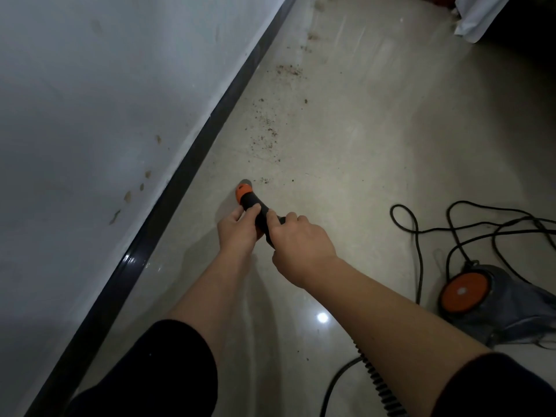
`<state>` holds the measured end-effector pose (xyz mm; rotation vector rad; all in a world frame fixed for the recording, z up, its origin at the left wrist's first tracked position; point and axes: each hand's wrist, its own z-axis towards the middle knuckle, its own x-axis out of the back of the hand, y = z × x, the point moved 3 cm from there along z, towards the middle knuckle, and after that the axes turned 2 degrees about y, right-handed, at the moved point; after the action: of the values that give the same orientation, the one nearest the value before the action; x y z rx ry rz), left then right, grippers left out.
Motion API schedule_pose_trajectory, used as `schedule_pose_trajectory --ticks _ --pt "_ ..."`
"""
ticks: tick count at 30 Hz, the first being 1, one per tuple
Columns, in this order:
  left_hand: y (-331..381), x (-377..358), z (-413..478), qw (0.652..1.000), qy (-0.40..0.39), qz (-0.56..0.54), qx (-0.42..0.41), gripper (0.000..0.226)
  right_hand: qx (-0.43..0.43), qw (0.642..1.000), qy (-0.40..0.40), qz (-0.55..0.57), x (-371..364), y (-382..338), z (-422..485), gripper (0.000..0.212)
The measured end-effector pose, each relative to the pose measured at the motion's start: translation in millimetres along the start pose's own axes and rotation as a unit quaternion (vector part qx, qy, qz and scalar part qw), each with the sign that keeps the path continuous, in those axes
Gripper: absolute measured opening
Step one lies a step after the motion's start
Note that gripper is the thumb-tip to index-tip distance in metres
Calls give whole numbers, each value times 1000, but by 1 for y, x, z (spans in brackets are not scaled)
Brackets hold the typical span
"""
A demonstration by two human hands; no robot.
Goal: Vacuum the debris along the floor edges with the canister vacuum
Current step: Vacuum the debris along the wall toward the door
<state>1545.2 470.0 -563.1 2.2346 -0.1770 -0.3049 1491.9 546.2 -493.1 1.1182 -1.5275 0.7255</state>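
Debris (266, 127) trails ahead along baseboard (192, 158); both hands, left (236, 231) and right (296, 245), grip vacuum nozzle (251, 203) at floor, mid-sweep; next, advance nozzle forward into specks.

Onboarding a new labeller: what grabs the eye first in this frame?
At centre, the left hand and right hand grip the black vacuum nozzle, its orange collar low over the floor beside the dark baseboard. Brown debris trails ahead along the floor edge. At right lies the canister vacuum, black cord looped beside it.
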Motion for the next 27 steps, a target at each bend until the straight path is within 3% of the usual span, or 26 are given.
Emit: schedule_pose_trajectory --ticks 27 --pt "-20 -35 -14 996 -75 39 29 39 -38 999 -7 -21 -5 33 -25 71"
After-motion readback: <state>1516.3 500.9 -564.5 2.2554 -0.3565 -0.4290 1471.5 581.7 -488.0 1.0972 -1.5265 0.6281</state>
